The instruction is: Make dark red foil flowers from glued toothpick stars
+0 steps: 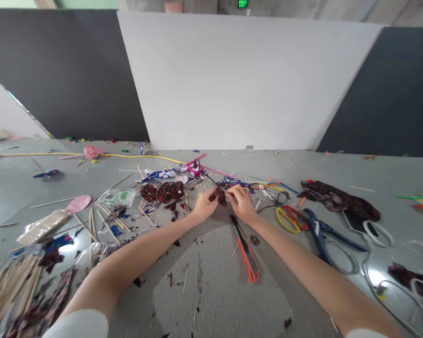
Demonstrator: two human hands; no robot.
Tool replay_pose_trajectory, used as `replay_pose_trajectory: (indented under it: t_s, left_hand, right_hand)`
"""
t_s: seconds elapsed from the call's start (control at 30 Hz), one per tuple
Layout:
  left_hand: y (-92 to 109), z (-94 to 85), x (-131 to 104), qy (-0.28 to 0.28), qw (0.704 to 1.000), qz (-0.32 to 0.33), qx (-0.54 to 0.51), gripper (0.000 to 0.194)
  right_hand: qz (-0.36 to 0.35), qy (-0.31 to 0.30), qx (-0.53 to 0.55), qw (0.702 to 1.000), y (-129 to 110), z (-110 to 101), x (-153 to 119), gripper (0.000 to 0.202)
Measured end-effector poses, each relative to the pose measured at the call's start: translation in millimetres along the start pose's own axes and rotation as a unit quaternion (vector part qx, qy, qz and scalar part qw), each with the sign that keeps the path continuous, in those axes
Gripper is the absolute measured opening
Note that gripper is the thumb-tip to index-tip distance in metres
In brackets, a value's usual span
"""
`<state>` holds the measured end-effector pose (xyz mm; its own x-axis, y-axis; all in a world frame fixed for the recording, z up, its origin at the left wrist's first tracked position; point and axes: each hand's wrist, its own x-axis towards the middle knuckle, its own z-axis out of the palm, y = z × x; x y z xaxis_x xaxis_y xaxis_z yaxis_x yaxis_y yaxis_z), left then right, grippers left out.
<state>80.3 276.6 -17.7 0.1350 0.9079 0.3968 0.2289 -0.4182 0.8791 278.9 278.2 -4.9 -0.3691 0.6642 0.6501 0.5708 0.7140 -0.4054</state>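
Observation:
A small crumpled scrap of dark red-and-black patterned cloth [221,196] is between my two hands, above the grey floor. My left hand [205,205] pinches it from the left with closed fingers. On its other side my right hand [240,201] has its thumb and fingertips drawn together at the cloth's edge; what exactly they grip is too small to make out. Just below my hands lies a utility knife [245,249] with a black and red-orange body. Round pieces of the same dark patterned cloth [162,191] rest to the left of my left hand.
Yellow-and-red-handled scissors [292,219] and a large blue-handled cutter [320,234] lie right, near dark cloth [338,199]. A magenta power socket [195,168] with a yellow cord sits ahead. Wooden sticks [17,286] and plastic bags spread left. A white panel [246,84] stands beyond.

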Motion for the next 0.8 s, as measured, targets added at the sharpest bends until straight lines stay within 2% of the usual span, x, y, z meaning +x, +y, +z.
replay_pose_trajectory:
  t_s: [0.6,0.8]
  left_hand:
    - [-7.8,1.0,0.0,0.007,0.999,0.009,-0.031,0.011]
    - [-6.3,1.2,-0.1,0.001,0.999,0.006,-0.037,0.012]
  right_hand:
    - [0.021,0.022,0.016,0.999,-1.3,0.3,-0.3,0.014]
    - [0.008,0.014,0.019,1.0,-0.4,-0.1,-0.8,0.014]
